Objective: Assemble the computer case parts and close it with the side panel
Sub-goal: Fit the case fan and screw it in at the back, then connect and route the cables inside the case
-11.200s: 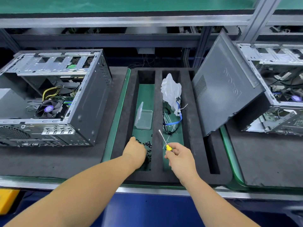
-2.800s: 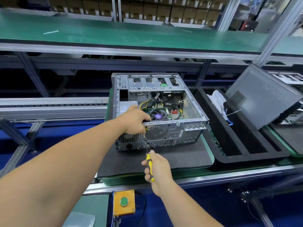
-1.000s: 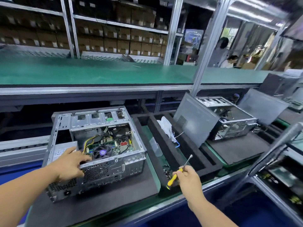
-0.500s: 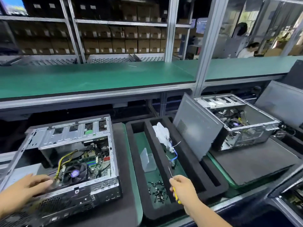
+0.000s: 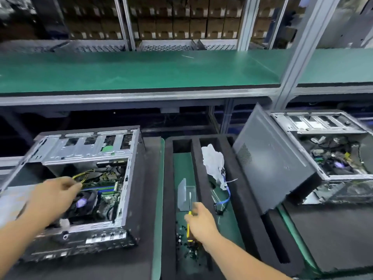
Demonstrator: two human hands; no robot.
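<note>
Reaching from the lower left, the left hand hangs palm down over the open case, its fingers loosely bent near the yellow wires and holding nothing that shows; motion blur hides whether they touch the frame. The right hand comes in from the lower right over the foam tray, its fingers curled round the yellow handle of a screwdriver whose shaft points away, up toward a clear plastic box. Black screws lie scattered in the tray's left slot just under that hand. The case sits on its side on a dark mat, open face up, with a strip of bare mat between it and the tray. The side panel leans tilted against a second case at right, its lower edge overhanging the tray's right rim.
</note>
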